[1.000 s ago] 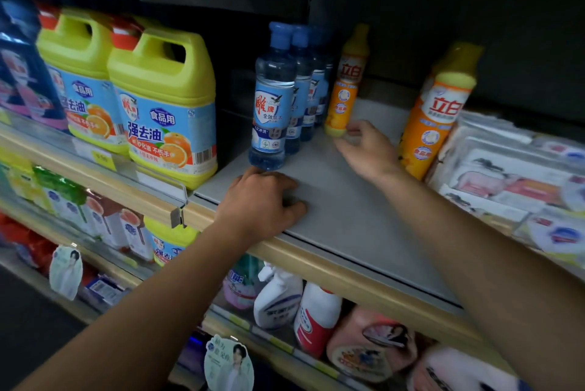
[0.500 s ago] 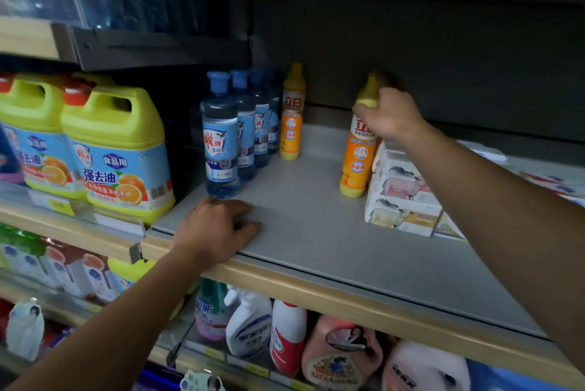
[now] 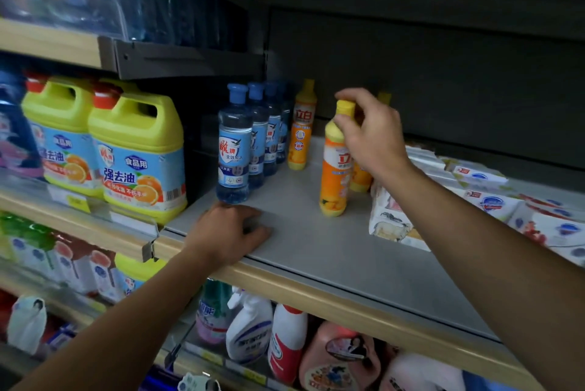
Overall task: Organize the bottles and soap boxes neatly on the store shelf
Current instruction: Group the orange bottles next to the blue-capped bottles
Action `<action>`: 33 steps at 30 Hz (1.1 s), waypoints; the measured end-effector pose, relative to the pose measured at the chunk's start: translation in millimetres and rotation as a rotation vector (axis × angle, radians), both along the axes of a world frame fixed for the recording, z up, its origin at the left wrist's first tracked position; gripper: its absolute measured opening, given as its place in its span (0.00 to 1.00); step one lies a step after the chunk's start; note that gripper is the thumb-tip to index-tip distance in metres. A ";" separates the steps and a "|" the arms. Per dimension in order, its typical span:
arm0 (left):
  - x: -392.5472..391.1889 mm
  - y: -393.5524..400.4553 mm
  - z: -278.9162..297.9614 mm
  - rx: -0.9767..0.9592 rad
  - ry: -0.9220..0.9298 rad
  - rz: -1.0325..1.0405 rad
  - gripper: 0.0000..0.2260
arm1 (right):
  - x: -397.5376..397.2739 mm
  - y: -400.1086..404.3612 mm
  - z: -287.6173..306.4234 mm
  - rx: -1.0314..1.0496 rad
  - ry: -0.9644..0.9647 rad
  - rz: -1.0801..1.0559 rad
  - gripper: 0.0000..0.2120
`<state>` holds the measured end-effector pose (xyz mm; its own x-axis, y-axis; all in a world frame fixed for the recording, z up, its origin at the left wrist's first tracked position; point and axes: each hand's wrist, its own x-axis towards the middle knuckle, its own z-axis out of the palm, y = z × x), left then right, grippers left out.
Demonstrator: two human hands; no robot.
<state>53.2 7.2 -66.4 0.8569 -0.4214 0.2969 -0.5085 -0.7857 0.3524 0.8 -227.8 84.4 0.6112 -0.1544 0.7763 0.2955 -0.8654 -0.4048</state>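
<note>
My right hand (image 3: pixel 370 134) pinches the yellow cap and neck of an orange dish-soap bottle (image 3: pixel 334 178), which stands on the grey shelf (image 3: pixel 332 251) in the middle. Another orange bottle (image 3: pixel 361 177) is partly hidden behind that hand. A third orange bottle (image 3: pixel 300 134) stands further back, beside a row of blue-capped clear bottles (image 3: pixel 234 147). Soap boxes (image 3: pixel 474 200) lie stacked at the right of the shelf. My left hand (image 3: pixel 231 232) rests on the shelf's front edge, fingers loosely curled, just in front of the nearest blue bottle.
Yellow detergent jugs (image 3: pixel 136 156) fill the neighbouring shelf at left. Spray bottles (image 3: pixel 250 327) and pouches sit on the shelf below. A shelf with blue wrapped packs (image 3: pixel 142 1) hangs overhead. Bare grey shelf surface lies between the bottles and the front edge.
My right hand left the shelf near the back orange bottle, took an orange bottle by the soap boxes at its top, and has shifted it forward and left. My left hand stayed put.
</note>
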 end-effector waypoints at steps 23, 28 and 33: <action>-170.3 -31.1 103.9 -1.388 1.388 -0.267 0.22 | -21.6 44.1 -43.9 1.087 0.816 0.418 0.25; -168.7 -32.1 103.4 -1.328 1.388 -0.291 0.25 | -21.2 42.6 -50.8 1.076 0.774 0.368 0.24; -148.5 -30.2 76.9 -1.101 1.101 -0.238 0.18 | -29.3 43.0 -31.9 0.837 0.381 0.219 0.13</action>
